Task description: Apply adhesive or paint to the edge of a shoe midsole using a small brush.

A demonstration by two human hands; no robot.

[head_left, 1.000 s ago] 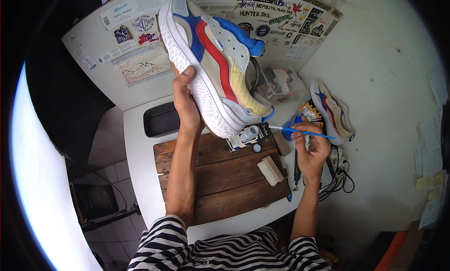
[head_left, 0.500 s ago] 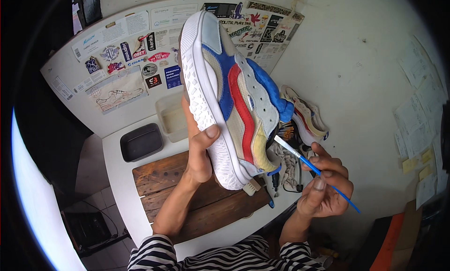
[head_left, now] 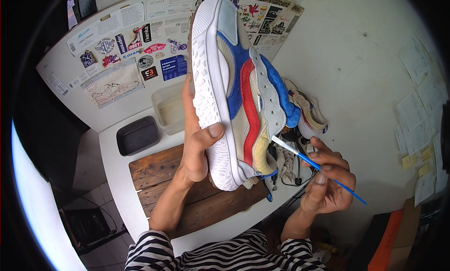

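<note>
Shoe held up in my left hand, paintbrush in my right

The shoe is up in the air in front of me, above the surface, toe up and heel down. Its white sole faces left; the side toward me is beige mesh with blue, red, grey and yellow patches, and a puffy blue part bulges on the right.

My left hand grips it near the heel, thumb pressed on the sole's edge; most of the fingers are hidden behind it. My right hand pinches the blue handle of a slim paintbrush between thumb and fingers. Its white bristles point at the shoe's opening, beside the grey and yellow patches; I cannot tell whether they touch.

Below the shoe, a dark wooden board lies on the surface, and a bristle brush peeks out by the heel. A black tray and a clear tub sit to the left. To the right, beyond the paintbrush, is a matching second shoe, partly hidden. A white panel covered in stickers stands behind, and papers hang on the right wall.
</note>
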